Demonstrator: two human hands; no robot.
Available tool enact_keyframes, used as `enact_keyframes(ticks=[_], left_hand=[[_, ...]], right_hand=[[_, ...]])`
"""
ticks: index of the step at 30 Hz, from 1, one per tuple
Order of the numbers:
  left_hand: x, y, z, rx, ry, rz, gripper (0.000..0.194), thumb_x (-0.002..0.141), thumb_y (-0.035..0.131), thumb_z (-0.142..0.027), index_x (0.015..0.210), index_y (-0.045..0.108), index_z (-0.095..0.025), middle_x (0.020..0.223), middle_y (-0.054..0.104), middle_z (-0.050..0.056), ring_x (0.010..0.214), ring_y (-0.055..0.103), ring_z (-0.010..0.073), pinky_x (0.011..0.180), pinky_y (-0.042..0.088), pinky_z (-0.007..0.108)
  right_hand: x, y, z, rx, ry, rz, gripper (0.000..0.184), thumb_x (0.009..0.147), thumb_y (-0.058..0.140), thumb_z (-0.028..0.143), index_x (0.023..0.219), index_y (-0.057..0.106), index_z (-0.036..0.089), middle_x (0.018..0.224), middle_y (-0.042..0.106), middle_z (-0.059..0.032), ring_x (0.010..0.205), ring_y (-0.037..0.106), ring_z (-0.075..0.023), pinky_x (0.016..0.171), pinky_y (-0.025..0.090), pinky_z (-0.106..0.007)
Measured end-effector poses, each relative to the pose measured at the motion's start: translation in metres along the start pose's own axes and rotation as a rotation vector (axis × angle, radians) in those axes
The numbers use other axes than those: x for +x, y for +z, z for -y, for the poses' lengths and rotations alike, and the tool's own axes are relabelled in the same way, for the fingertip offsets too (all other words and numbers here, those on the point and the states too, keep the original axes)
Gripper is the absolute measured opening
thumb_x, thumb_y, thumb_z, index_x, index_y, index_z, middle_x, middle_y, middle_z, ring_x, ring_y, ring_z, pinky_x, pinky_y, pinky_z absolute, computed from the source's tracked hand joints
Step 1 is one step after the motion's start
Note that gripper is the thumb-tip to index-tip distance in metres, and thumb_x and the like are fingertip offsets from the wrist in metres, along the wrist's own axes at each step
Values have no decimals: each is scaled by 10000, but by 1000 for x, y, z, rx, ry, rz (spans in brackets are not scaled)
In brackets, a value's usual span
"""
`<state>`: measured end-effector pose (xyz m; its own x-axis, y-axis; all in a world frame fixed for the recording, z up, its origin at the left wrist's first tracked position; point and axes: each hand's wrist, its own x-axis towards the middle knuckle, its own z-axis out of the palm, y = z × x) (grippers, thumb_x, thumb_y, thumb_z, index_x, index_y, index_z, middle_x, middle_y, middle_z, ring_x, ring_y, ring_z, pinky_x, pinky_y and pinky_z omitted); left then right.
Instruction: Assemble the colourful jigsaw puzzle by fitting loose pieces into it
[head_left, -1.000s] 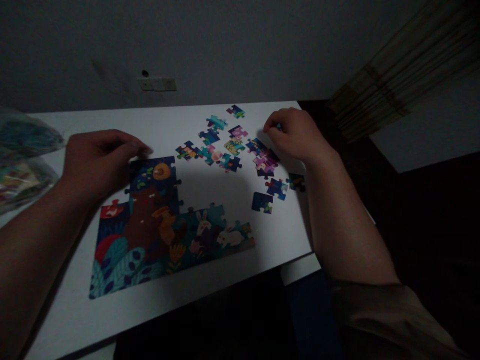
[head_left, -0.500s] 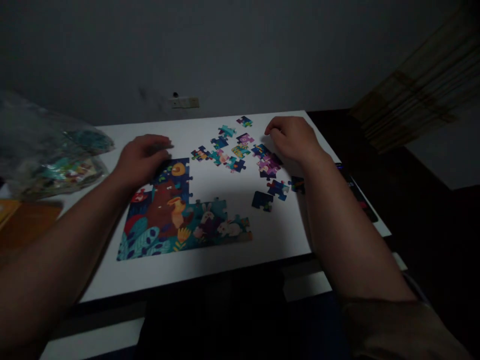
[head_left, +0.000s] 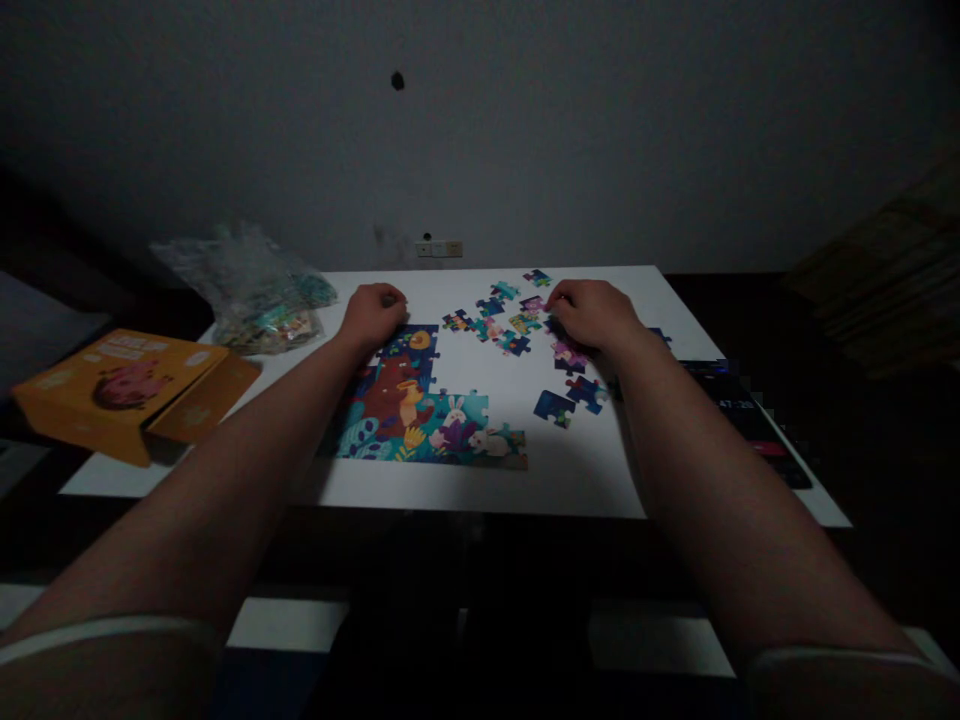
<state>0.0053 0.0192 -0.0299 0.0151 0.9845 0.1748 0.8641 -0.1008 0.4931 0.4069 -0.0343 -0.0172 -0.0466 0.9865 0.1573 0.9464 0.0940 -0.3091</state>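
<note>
A partly assembled colourful jigsaw [head_left: 420, 410] lies on the white table [head_left: 480, 485]. My left hand [head_left: 371, 315] rests curled at the jigsaw's top left corner, fingers closed; what they hold, if anything, is hidden. Loose puzzle pieces [head_left: 510, 320] are scattered at the far middle, with three more [head_left: 570, 395] lying nearer. My right hand [head_left: 592, 312] sits curled over the loose pieces on the right, fingers pinched together on something too small to make out.
An orange cardboard box [head_left: 127, 390] lies open at the table's left edge. A clear plastic bag [head_left: 251, 285] of pieces sits behind it. A dark flat device [head_left: 746, 420] lies on the right. A wall socket [head_left: 441, 248] is behind the table.
The camera has pulled back and risen, so the table looks smaller and the orange box has come into view. Both hands stay at their places by the jigsaw and the loose pieces.
</note>
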Motion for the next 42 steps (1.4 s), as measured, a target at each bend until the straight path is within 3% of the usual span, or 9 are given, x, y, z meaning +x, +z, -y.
enact_keyframes(ticks=[6, 10, 17, 21, 28, 32, 35, 42], left_hand=[[6, 7, -3, 133, -26, -42, 468, 879, 725, -343, 1268, 881, -135, 1492, 822, 274, 1546, 645, 488, 1414, 436, 597], [5, 13, -2, 184, -33, -59, 517, 948, 685, -389, 1376, 836, -142, 1610, 754, 290, 1636, 556, 510, 1434, 377, 645], [6, 14, 1, 192, -6, -19, 499, 983, 671, -447, 1385, 821, -193, 1525, 794, 274, 1503, 655, 527, 1300, 513, 667], [10, 14, 3, 179, -3, -13, 546, 970, 687, -492, 1418, 815, -207, 1536, 788, 262, 1506, 648, 545, 1296, 517, 688], [9, 14, 0, 222, 14, -8, 602, 1003, 635, -474, 1472, 818, -145, 1577, 781, 287, 1518, 655, 557, 1290, 541, 704], [6, 12, -7, 275, -17, -3, 620, 1032, 591, -459, 1529, 804, -156, 1614, 774, 256, 1544, 658, 503, 1314, 551, 634], [3, 11, -10, 277, -21, -3, 635, 1044, 575, -447, 1562, 791, -150, 1646, 760, 247, 1562, 648, 490, 1328, 544, 619], [4, 13, -8, 268, -14, -10, 639, 1046, 569, -448, 1561, 792, -140, 1625, 765, 262, 1544, 656, 500, 1315, 551, 634]], right_hand=[[-1, 0, 3, -32, -6, 0, 370, 1055, 680, 404, 1276, 949, 278, 1297, 918, -185, 1200, 818, -432, 996, 626, -554], [-1, 1, -3, -3, -4, -5, 335, 1041, 712, 409, 1240, 951, 284, 1241, 920, -181, 1161, 818, -436, 981, 623, -571], [-1, -2, -15, -19, 47, -25, 447, 1081, 612, 394, 1361, 930, 250, 1379, 908, -213, 1267, 827, -489, 1011, 628, -612], [-4, -5, -19, -17, 87, -57, 497, 1075, 595, 326, 1446, 902, 204, 1497, 874, -234, 1379, 807, -493, 1087, 627, -603], [5, 9, -27, 2, -47, -82, 463, 1085, 632, 299, 1420, 914, 149, 1483, 862, -261, 1393, 791, -448, 1245, 597, -603], [7, 14, -25, 5, -193, -35, 451, 1110, 623, 288, 1434, 925, 206, 1472, 864, -223, 1453, 737, -469, 1351, 512, -702], [4, 15, -17, -6, -257, 27, 504, 1122, 593, 277, 1524, 896, 261, 1574, 816, -196, 1531, 673, -473, 1387, 471, -743], [-1, 14, 3, -121, -288, 186, 682, 1068, 641, 318, 1726, 767, 190, 1792, 652, -236, 1660, 558, -516, 1436, 410, -738]])
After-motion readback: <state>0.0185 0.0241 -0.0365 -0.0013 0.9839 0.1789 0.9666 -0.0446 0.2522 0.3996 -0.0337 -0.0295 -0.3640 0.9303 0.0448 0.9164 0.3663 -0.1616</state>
